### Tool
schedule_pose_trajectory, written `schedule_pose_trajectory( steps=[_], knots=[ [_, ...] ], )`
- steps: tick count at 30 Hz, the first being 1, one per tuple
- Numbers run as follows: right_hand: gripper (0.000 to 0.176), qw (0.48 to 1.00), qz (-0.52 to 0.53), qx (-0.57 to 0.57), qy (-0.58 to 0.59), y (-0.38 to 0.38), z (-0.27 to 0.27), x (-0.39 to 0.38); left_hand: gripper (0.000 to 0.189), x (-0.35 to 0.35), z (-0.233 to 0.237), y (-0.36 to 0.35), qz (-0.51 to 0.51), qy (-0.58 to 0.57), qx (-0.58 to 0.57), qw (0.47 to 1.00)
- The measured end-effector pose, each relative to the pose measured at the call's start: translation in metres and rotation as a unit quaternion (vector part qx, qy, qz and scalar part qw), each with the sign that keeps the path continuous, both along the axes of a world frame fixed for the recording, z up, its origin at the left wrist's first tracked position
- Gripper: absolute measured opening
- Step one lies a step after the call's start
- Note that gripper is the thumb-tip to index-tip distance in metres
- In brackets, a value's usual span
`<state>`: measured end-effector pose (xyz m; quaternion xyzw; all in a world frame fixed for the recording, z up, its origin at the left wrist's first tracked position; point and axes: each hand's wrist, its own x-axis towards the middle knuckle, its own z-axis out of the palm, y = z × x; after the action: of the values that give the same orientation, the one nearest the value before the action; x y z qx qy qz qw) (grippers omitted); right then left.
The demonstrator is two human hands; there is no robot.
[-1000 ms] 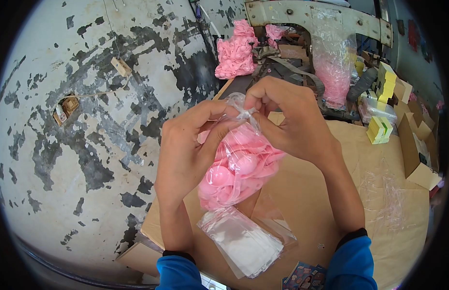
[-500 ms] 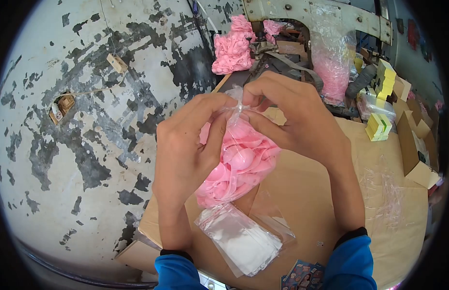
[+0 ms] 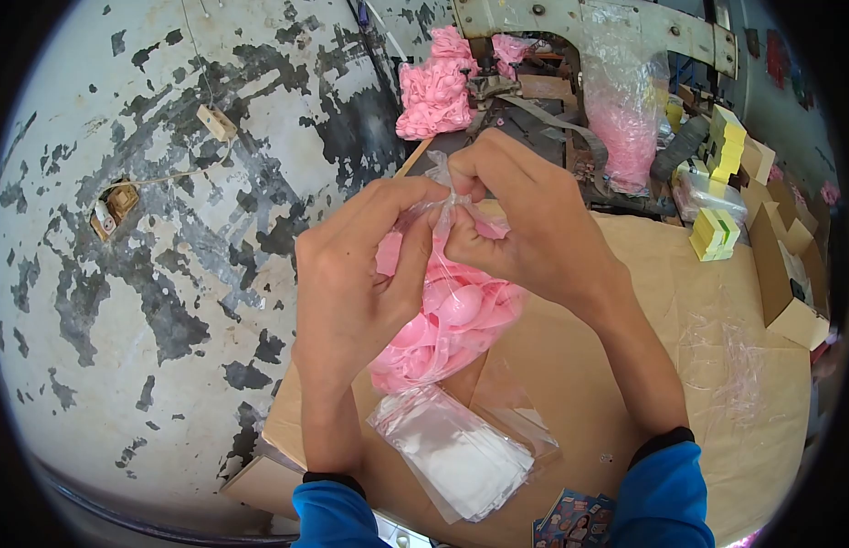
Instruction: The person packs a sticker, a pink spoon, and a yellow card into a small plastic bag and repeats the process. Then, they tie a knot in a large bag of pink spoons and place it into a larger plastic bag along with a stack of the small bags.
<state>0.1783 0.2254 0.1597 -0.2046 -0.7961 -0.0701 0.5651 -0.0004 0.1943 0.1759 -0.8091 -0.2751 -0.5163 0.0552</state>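
A clear plastic bag (image 3: 447, 340) filled with pink balloon-like items stands on the brown table cover, its neck gathered and twisted at the top. My left hand (image 3: 360, 260) pinches the neck from the left, thumb and forefinger pressed together. From the right, my right hand (image 3: 525, 215) pinches the same neck, its fingers curled in. The very tips of the fingers partly hide the twisted plastic. Just below the bag lies a stack of clear bags with white contents (image 3: 470, 461).
Printed cards (image 3: 575, 521) lie at the front edge. An open cardboard box (image 3: 790, 274) and yellow-and-white packs (image 3: 715, 235) stand right. Behind are a tall bag of pink items (image 3: 623, 146), another pink pile (image 3: 436, 91) and a metal machine frame (image 3: 616, 20). A peeling wall (image 3: 141, 274) borders the left.
My right hand has shifted slightly left and curled its fingers further at the bag's neck. My left hand keeps its pinch in nearly the same place.
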Motion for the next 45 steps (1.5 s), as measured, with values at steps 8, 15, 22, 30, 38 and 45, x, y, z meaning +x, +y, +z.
schedule_pose_trajectory(
  steps=[8, 15, 22, 30, 38, 45],
  knots=[
    [0.026, 0.997, 0.066, -0.034, 0.014, 0.003, 0.006, 0.008, 0.015, 0.001, -0.002, 0.005, -0.067, -0.111, -0.113, 0.985],
    [0.032, 0.994, 0.042, -0.095, -0.021, -0.006, 0.015, 0.020, 0.017, -0.001, 0.000, 0.009, -0.190, -0.154, -0.238, 0.940],
    [0.021, 0.997, 0.028, -0.061, -0.033, 0.000, 0.010, 0.020, 0.016, -0.001, -0.002, 0.011, -0.202, -0.147, -0.257, 0.934],
    [0.020, 0.995, 0.052, -0.024, -0.087, 0.001, 0.014, 0.022, 0.018, -0.004, 0.000, 0.006, -0.168, -0.137, -0.245, 0.945],
    [0.018, 0.990, 0.086, -0.097, -0.053, -0.003, 0.020, 0.029, 0.020, -0.004, 0.002, 0.006, -0.167, -0.120, -0.238, 0.949],
    [0.019, 0.991, 0.089, -0.048, -0.083, -0.001, 0.018, 0.028, 0.018, -0.005, -0.002, 0.010, -0.182, -0.147, -0.246, 0.941]
  ],
)
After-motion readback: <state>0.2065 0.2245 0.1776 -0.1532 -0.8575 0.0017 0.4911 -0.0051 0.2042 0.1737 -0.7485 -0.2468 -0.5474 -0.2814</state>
